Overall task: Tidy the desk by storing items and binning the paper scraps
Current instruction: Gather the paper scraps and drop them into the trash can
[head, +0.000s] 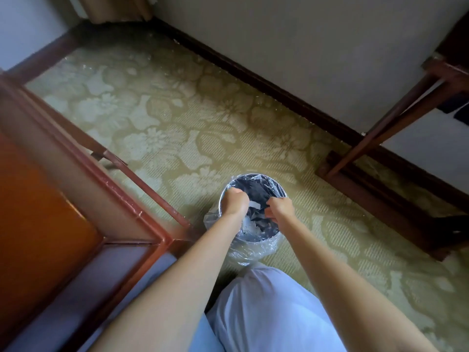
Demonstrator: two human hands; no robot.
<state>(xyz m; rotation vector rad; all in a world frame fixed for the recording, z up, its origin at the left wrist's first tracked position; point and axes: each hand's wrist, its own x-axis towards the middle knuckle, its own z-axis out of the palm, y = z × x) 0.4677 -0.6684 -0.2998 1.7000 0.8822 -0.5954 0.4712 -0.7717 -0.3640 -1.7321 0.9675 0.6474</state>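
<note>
A small round bin lined with a clear plastic bag stands on the carpet below me. Both my hands hover over its mouth. My left hand is curled over the left rim, with a white paper scrap showing just beyond its fingers. My right hand has its fingers curled over the right half of the opening; what it holds is hidden. More white scraps lie inside the bin on dark contents.
The red-brown wooden desk fills the left side, its corner close to the bin. A wooden luggage rack stands at the right against the wall. Green patterned carpet spreads between them. My pale-trousered knee is below the bin.
</note>
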